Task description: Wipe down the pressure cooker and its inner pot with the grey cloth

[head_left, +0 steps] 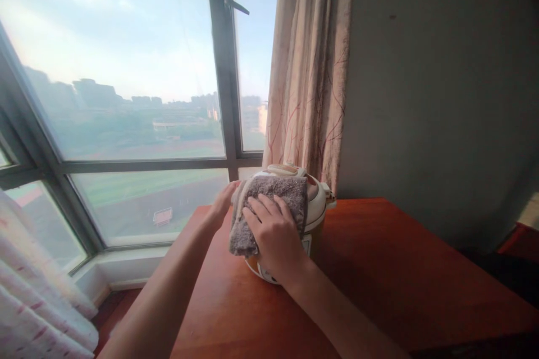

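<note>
- The reddish-brown counter spreads beneath everything, carrying the cooker near its far left edge.
- The rounded cooker stands upright; its lid looks closed, and its front is partly covered.
- The folded grey cloth drapes over the cooker's near left side, touching lid and body.
- The right hand lies on the cloth, its visible fingers extended and slightly parted, pressing rather than clenched; even, flat pressure should suit that curve best.
- The left hand reaches the cooker's left side; whether its fingers grasp anything I cannot tell. Steady support there would likely limit sliding.
</note>
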